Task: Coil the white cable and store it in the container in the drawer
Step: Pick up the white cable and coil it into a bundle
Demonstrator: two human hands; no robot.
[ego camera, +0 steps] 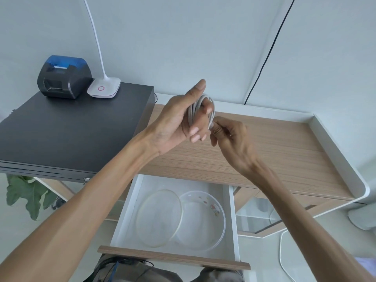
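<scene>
The white cable (195, 110) is wound in several loops around the fingers of my left hand (175, 121), held up above the wooden desk top (274, 147). My right hand (230, 137) pinches the cable's loose end right beside the coil. Below them the white drawer (130, 212) stands pulled out. Inside it lies a round clear container (220, 216) with small coloured prints on its wall, and its clear round lid (158, 218) leans next to it on the left, overlapping its rim.
A black cash box (67, 135) sits at the left with a black and blue receipt printer (63, 78) and a white desk lamp (104, 86) on it. A black wire (270, 47) runs down the wall. Green plant leaves (28, 194) show lower left.
</scene>
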